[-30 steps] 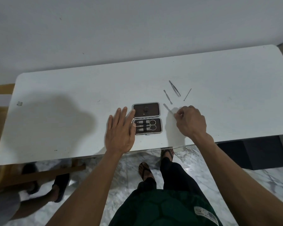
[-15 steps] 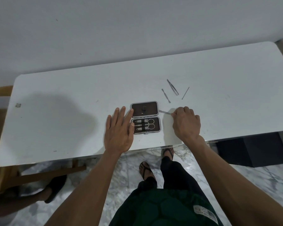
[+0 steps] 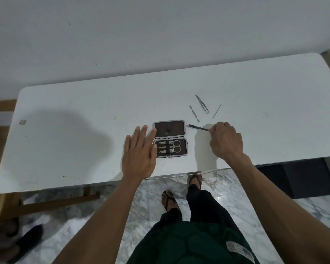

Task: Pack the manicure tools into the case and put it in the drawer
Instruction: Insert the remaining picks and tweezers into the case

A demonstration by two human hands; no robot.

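Three loose tools (image 3: 202, 106) are lying on the desk (image 3: 84, 103) while the right hand (image 3: 225, 142) is pinching a thin file (image 3: 198, 127) beside the open case (image 3: 171, 138). The left hand (image 3: 139, 153) is resting flat and released at the case's edge, so a fumbled insertion is risking the file slipping or the case sliding.

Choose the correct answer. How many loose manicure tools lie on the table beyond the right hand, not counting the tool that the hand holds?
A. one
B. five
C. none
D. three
D: three slim metal tools lie apart on the table beyond the right hand: a cuticle pusher, tweezers and a thin pick, while a fourth tool is pinched in the hand.
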